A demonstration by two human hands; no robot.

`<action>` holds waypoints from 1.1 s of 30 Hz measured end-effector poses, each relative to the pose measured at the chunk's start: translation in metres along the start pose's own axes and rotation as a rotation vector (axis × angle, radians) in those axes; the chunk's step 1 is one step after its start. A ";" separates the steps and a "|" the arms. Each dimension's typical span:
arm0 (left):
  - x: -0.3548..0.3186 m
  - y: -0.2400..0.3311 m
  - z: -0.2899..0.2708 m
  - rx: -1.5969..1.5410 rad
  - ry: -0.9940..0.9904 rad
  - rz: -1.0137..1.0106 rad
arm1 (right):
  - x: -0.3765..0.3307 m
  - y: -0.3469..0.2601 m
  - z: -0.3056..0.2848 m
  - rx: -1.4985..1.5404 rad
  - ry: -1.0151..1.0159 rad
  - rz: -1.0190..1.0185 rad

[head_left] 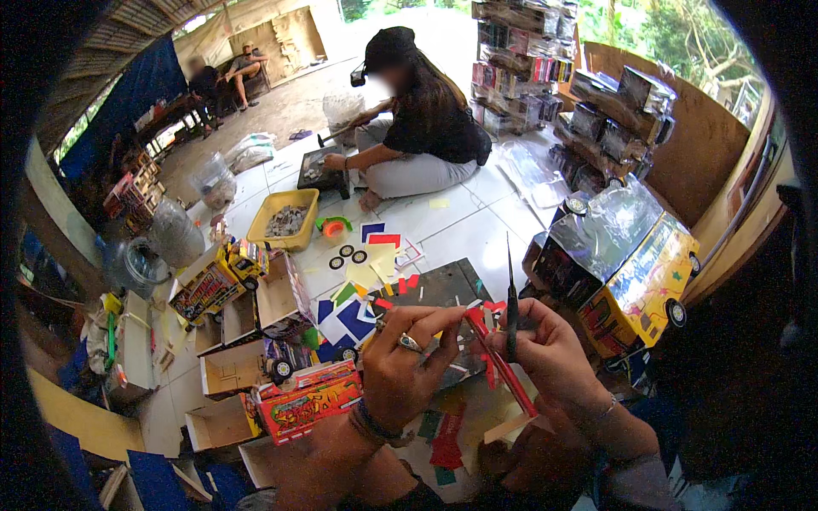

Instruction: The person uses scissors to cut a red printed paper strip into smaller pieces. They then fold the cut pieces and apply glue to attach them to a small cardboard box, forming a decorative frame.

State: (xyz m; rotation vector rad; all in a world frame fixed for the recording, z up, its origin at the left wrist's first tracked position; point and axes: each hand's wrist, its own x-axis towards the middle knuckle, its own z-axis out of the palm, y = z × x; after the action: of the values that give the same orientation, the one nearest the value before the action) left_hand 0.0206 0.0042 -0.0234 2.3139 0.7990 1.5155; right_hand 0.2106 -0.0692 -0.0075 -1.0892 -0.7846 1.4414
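My left hand (407, 358), with a ring on one finger and a band at the wrist, pinches the upper end of a long red strip (503, 368). The strip runs down and to the right between both hands. My right hand (550, 347) grips a thin black pointed tool (511, 307) that stands upright, its tip pointing away from me. The tool touches the strip near its top. Below the hands lie a dark cutting board (443, 288) and scraps of red, blue, yellow and green paper (375, 255).
A wrapped yellow toy truck (626, 272) stands at my right. Open cardboard truck bodies (234, 362) and a painted box (307, 402) lie at my left. A yellow tray (285, 220) sits ahead. Another person (417, 128) sits on the tiled floor beyond, near stacked boxes (520, 60).
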 end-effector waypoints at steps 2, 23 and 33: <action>0.001 -0.001 0.000 -0.030 0.006 -0.004 | -0.002 -0.002 0.003 0.080 0.034 0.026; 0.006 -0.001 -0.009 -0.025 -0.052 0.190 | -0.004 -0.002 0.006 0.166 -0.036 0.084; 0.007 0.004 -0.010 0.054 -0.155 0.278 | -0.009 -0.003 0.003 0.138 -0.137 0.065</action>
State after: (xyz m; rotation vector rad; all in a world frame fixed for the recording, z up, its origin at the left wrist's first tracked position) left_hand 0.0146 0.0041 -0.0122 2.6330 0.5016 1.4085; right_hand 0.2090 -0.0774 -0.0017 -0.9262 -0.7391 1.6142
